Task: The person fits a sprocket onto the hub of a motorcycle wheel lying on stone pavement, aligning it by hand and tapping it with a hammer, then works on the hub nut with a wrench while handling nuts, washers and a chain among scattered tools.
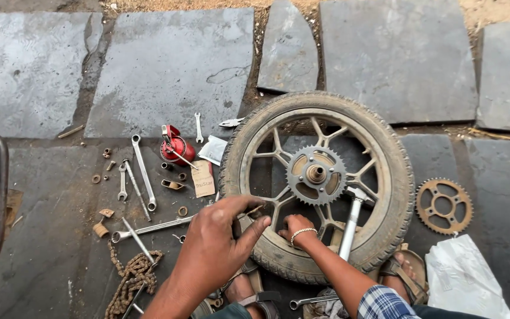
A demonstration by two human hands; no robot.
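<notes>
Spanners [143, 172], a red oil can [176, 147] and a rusty sprocket [444, 206] lie about.

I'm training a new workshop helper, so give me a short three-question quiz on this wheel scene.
1. True or false: the rusty sprocket lies on the ground beside the tyre.
2. Which tool lies across the wheel's spokes? A) hammer B) pliers C) screwdriver
3. What red item stands among the spanners?

Key:
1. True; the grey sprocket is the one on the hub.
2. A
3. The oil can.
</notes>
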